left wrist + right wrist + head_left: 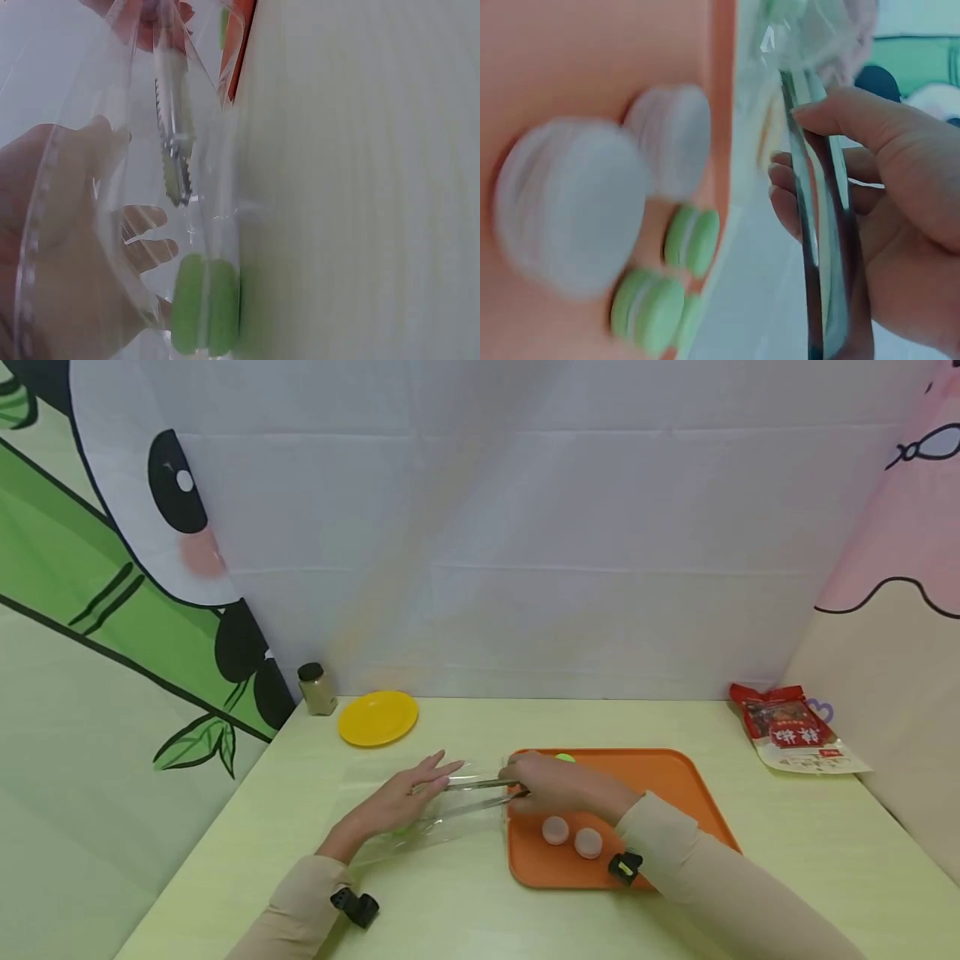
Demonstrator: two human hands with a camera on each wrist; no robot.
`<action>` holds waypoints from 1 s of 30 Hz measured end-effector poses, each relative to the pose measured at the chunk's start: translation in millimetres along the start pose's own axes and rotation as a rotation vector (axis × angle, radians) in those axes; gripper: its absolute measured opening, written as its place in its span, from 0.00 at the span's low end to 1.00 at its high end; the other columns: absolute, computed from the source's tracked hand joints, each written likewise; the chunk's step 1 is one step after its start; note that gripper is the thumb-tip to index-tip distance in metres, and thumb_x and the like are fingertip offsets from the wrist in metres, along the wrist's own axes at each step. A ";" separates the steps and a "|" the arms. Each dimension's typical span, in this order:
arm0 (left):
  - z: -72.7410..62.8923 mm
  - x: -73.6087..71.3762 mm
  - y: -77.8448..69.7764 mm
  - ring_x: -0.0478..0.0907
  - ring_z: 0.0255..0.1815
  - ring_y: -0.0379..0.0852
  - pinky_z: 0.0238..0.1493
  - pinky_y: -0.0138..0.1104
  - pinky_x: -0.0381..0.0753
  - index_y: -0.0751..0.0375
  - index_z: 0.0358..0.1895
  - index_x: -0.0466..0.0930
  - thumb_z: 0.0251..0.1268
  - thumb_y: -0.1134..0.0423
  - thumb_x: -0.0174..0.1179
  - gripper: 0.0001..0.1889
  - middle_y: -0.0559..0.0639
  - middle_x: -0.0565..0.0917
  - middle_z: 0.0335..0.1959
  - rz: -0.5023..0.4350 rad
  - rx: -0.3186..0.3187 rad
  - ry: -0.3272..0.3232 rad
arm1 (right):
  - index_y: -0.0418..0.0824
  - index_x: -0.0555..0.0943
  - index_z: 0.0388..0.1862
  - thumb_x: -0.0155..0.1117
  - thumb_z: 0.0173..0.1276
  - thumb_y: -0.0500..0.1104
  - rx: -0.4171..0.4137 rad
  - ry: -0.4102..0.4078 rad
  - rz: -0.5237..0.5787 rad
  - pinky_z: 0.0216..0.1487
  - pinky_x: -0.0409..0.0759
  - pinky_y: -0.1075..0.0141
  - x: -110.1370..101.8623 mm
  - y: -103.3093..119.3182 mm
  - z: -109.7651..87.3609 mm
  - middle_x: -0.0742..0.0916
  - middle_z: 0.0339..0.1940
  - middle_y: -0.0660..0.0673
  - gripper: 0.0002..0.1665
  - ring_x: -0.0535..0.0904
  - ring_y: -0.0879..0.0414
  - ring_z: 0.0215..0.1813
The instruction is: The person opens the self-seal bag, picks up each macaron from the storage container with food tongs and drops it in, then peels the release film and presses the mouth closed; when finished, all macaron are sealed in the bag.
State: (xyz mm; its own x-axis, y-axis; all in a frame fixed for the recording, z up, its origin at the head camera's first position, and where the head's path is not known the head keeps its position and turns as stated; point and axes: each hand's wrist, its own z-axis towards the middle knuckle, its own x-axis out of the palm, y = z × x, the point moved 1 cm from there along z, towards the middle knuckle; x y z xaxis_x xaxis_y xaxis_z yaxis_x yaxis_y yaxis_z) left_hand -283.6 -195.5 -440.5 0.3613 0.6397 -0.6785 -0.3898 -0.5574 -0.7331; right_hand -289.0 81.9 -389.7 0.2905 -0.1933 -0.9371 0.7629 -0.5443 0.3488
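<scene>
The tray [660, 772] is orange, the plate [378, 719] bright yellow, the counter [450, 910] pale yellow-green with faint streaks. Some macarons [649, 311] are light green with a whitish filling, others [555, 831] pale pink. The tongs [847, 262] are shiny silver, the bag [214, 172] clear. The packet [795, 731] is red and cream with white lettering, the jar [320, 697] tan under a black lid [309, 672]. Sleeves [300, 902] are beige; the bamboo print [90, 543] is green, outlined in black.

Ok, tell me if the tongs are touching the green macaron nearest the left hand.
Apart. The left wrist view shows a clear gap between the toothed tips of the tongs and the green macaron.
</scene>
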 end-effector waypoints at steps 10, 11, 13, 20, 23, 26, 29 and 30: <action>-0.3 -1.1 0.6 0.44 0.81 0.57 0.75 0.59 0.47 0.48 0.75 0.67 0.81 0.45 0.44 0.27 0.61 0.52 0.80 -0.012 -0.004 -0.002 | 0.41 0.82 0.32 0.64 0.62 0.29 0.073 -0.087 0.207 0.26 0.63 0.70 -21.6 -34.4 -63.7 0.75 0.22 0.52 0.07 0.64 0.62 0.24; -0.2 -1.1 0.8 0.44 0.81 0.58 0.75 0.59 0.47 0.49 0.75 0.67 0.81 0.45 0.44 0.27 0.61 0.52 0.80 -0.013 -0.004 -0.003 | 0.40 0.82 0.33 0.64 0.61 0.29 0.072 -0.104 0.196 0.26 0.63 0.70 -23.1 -38.6 -69.7 0.76 0.22 0.52 0.07 0.64 0.62 0.24; -0.1 -1.5 0.8 0.44 0.81 0.58 0.75 0.59 0.47 0.49 0.75 0.67 0.81 0.46 0.44 0.26 0.61 0.52 0.80 -0.015 -0.003 -0.007 | 0.38 0.84 0.36 0.64 0.60 0.29 0.095 -0.144 0.188 0.26 0.64 0.70 -26.8 -46.2 -81.9 0.77 0.23 0.52 0.08 0.66 0.62 0.24; -0.1 -3.0 0.3 0.46 0.80 0.57 0.75 0.58 0.48 0.45 0.75 0.68 0.81 0.46 0.44 0.25 0.61 0.53 0.80 -0.010 -0.008 -0.014 | 0.32 0.85 0.49 0.72 0.64 0.39 0.181 -0.278 0.126 0.28 0.71 0.69 -34.5 -74.0 -123.0 0.82 0.30 0.54 0.17 0.71 0.62 0.29; -0.3 -2.9 1.0 0.46 0.80 0.58 0.75 0.58 0.47 0.44 0.75 0.67 0.81 0.45 0.44 0.25 0.61 0.53 0.80 -0.006 -0.012 -0.011 | 0.34 0.86 0.48 0.74 0.65 0.44 0.221 -0.266 0.173 0.29 0.72 0.69 -32.8 -86.0 -138.5 0.83 0.31 0.54 0.17 0.73 0.62 0.30; -0.2 -2.4 1.9 0.45 0.80 0.58 0.75 0.58 0.47 0.43 0.75 0.67 0.81 0.44 0.44 0.25 0.61 0.53 0.80 -0.006 -0.021 -0.007 | 0.36 0.86 0.47 0.74 0.64 0.46 0.273 -0.242 0.218 0.29 0.73 0.69 -29.9 -97.0 -151.9 0.83 0.28 0.55 0.17 0.73 0.62 0.29; 0.1 -2.0 2.5 0.46 0.81 0.57 0.75 0.59 0.47 0.42 0.75 0.67 0.81 0.44 0.44 0.25 0.60 0.53 0.80 -0.005 -0.031 -0.008 | 0.35 0.86 0.47 0.75 0.62 0.46 0.310 -0.244 0.240 0.29 0.75 0.69 -27.2 -106.2 -161.7 0.84 0.29 0.55 0.19 0.74 0.62 0.30; 0.3 -1.9 2.6 0.45 0.81 0.57 0.75 0.59 0.47 0.41 0.75 0.67 0.80 0.44 0.44 0.25 0.59 0.53 0.80 -0.007 -0.032 -0.008 | 0.34 0.86 0.47 0.76 0.62 0.45 0.320 -0.253 0.246 0.30 0.77 0.69 -26.5 -108.6 -164.4 0.84 0.30 0.55 0.19 0.75 0.61 0.30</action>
State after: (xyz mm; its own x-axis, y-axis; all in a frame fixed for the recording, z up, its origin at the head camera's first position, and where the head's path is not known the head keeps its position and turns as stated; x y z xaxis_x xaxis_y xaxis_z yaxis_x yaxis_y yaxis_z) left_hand -285.6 -198.1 -441.2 0.3571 0.6475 -0.6733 -0.3597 -0.5699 -0.7388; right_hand -284.7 280.3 -401.0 0.2605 -0.5190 -0.8141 0.4611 -0.6740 0.5772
